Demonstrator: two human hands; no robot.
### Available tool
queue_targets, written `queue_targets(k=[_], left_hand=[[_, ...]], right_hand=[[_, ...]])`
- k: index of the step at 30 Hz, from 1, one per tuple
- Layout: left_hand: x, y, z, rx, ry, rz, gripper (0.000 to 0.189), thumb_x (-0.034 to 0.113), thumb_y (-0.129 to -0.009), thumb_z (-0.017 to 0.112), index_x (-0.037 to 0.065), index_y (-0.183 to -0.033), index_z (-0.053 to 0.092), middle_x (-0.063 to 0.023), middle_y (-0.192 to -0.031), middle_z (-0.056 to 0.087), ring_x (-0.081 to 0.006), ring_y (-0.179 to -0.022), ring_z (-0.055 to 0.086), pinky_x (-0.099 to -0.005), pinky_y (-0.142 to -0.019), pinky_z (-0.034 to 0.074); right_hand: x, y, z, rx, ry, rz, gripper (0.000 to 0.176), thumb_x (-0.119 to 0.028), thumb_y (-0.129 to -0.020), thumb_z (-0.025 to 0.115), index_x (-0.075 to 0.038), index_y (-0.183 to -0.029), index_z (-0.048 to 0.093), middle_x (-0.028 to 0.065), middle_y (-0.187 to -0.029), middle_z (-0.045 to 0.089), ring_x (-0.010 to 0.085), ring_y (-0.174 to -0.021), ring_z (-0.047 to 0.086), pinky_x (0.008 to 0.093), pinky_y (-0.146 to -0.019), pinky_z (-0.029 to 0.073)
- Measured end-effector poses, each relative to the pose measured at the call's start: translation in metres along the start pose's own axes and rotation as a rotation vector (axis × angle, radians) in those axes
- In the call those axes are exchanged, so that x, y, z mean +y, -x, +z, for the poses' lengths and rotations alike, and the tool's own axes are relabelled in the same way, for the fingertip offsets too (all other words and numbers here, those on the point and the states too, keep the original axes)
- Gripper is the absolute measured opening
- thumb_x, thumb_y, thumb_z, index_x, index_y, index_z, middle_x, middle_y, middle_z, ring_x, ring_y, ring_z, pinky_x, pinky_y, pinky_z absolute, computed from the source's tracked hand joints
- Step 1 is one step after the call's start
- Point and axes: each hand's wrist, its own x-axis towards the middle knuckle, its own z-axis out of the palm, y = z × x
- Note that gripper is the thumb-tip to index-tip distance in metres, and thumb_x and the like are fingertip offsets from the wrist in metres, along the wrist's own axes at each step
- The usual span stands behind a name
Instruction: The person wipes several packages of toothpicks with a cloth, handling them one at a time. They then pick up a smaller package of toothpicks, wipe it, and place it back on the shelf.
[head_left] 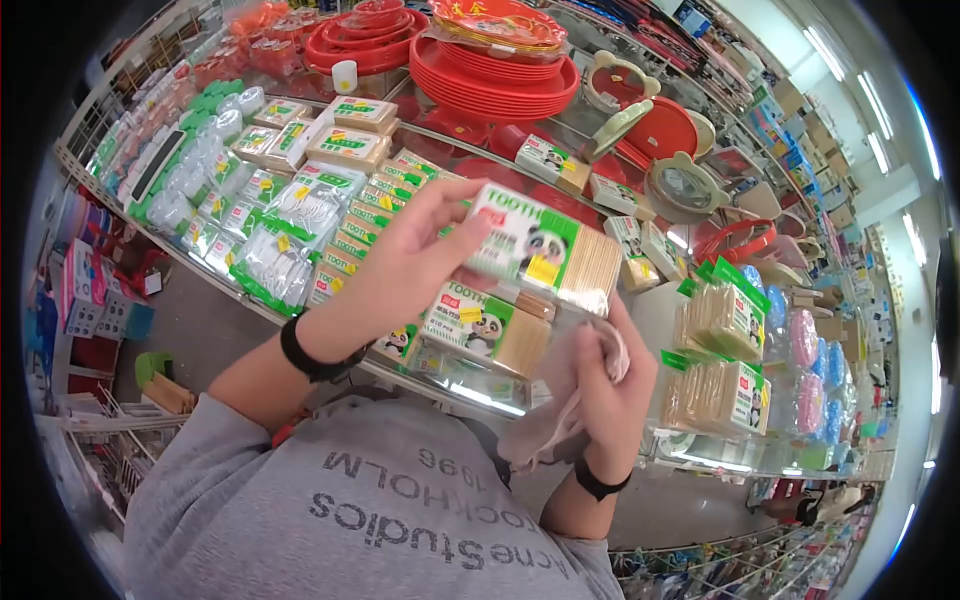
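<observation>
My left hand (pixel 425 255) is closed on a pack of toothpicks (pixel 545 245), its thumb over the white and green label with a panda. The pack is held up above the shelf and tilted, with the bare wooden sticks at its right end. Just below that end, my right hand (pixel 615 385) grips a crumpled pale pink cloth (pixel 557 395), which hangs down from the fingers. Another toothpick pack (pixel 480 330) with a panda label lies on the shelf beneath the held one.
Rows of small toothpick boxes (pixel 355 235) and bagged goods (pixel 305 200) fill the left of the shelf. Bundled stick packs (pixel 715 395) stand at the right. Behind are red plastic basins (pixel 490 90) and round sieves (pixel 690 185). The shelf's front edge runs close to my body.
</observation>
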Motion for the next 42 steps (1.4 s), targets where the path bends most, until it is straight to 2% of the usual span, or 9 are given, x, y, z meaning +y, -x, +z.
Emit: queue_targets(k=[3,5,7,14,17,30,36,38,42], left_hand=[[0.000,-0.016,-0.011,-0.115,-0.029,0.082,0.056,0.026,-0.102,0.052,0.001,-0.147,0.031,-0.0161,-0.131,0.053,-0.0170,-0.111,0.059,-0.0298,-0.087,0.052],[0.004,-0.018,-0.014,-0.109,-0.494,0.087,0.062,0.029,-0.104,0.042,-0.003,-0.152,0.020,-0.0152,-0.148,0.040,-0.0207,-0.133,0.042,-0.0318,-0.108,0.036],[-0.011,-0.026,-0.021,-0.151,-0.454,0.057,0.069,0.033,-0.103,0.046,-0.006,-0.151,0.017,-0.0183,-0.146,0.039,-0.0220,-0.132,0.042,-0.0315,-0.107,0.036],[-0.016,-0.016,-0.022,-0.179,-0.638,-0.213,0.087,0.045,-0.096,0.054,-0.011,-0.149,0.015,-0.0248,-0.137,0.041,-0.0288,-0.127,0.046,-0.0323,-0.104,0.037],[-0.029,-0.012,-0.023,-0.164,-0.816,-0.080,0.077,0.037,-0.099,0.053,-0.010,-0.149,0.018,-0.0162,-0.125,0.042,-0.0236,-0.111,0.044,-0.0318,-0.099,0.035],[-0.029,-0.011,-0.027,-0.144,-1.004,-0.110,0.066,0.037,-0.096,0.058,-0.005,-0.143,0.037,-0.0192,-0.118,0.048,-0.0308,-0.113,0.046,-0.0384,-0.099,0.037],[-0.016,0.001,-0.033,-0.269,-0.843,-0.148,0.082,0.039,-0.091,0.065,-0.004,-0.148,0.027,-0.0216,-0.136,0.039,-0.0332,-0.126,0.041,-0.0405,-0.105,0.035],[-0.016,0.009,-0.037,-0.357,-1.095,0.179,0.093,0.043,-0.083,0.073,0.000,-0.151,0.024,-0.0234,-0.149,0.028,-0.0374,-0.136,0.034,-0.0416,-0.111,0.032],[-0.011,0.018,-0.033,-0.479,-1.247,0.187,0.103,0.045,-0.076,0.078,0.005,-0.152,0.024,-0.0253,-0.156,0.017,-0.0417,-0.142,0.025,-0.0436,-0.114,0.029]], right_hand=[[-0.002,-0.023,-0.003,-0.083,-0.038,0.049,0.044,-0.007,-0.094,0.059,0.003,-0.136,0.052,0.0028,-0.104,0.065,0.0058,-0.092,0.056,0.0208,-0.081,0.047],[-0.003,-0.032,-0.009,-0.147,-0.004,0.110,0.039,-0.011,-0.096,0.059,0.003,-0.132,0.055,0.0009,-0.101,0.064,0.0048,-0.089,0.054,0.0205,-0.079,0.046],[0.011,-0.040,-0.011,-0.308,0.020,0.146,0.037,-0.014,-0.097,0.058,0.002,-0.130,0.057,-0.0004,-0.098,0.063,0.0043,-0.087,0.053,0.0202,-0.077,0.045],[0.037,-0.037,-0.013,-0.303,-0.018,0.281,0.034,-0.024,-0.099,0.057,0.004,-0.117,0.062,-0.0004,-0.093,0.063,0.0049,-0.085,0.052,0.0220,-0.075,0.045],[0.036,-0.033,-0.015,-0.330,0.036,0.316,0.034,-0.025,-0.099,0.057,0.004,-0.115,0.063,0.0004,-0.092,0.063,0.0052,-0.084,0.053,0.0222,-0.074,0.045],[0.038,-0.030,-0.013,-0.301,0.060,0.323,0.035,-0.027,-0.098,0.058,0.006,-0.111,0.064,0.0006,-0.086,0.063,0.0057,-0.080,0.052,0.0235,-0.071,0.045],[0.047,-0.025,-0.016,-0.249,0.026,0.332,0.051,-0.021,-0.095,0.063,0.005,-0.136,0.050,0.0063,-0.103,0.066,0.0080,-0.088,0.056,0.0252,-0.079,0.047],[0.051,-0.022,-0.019,-0.244,0.059,0.265,0.067,-0.019,-0.093,0.066,0.004,-0.147,0.035,0.0149,-0.125,0.061,0.0127,-0.106,0.057,0.0272,-0.091,0.046],[0.051,-0.022,-0.018,-0.266,-0.006,0.223,0.074,-0.018,-0.091,0.068,0.002,-0.150,0.028,0.0210,-0.139,0.051,0.0165,-0.120,0.052,0.0290,-0.099,0.042]])
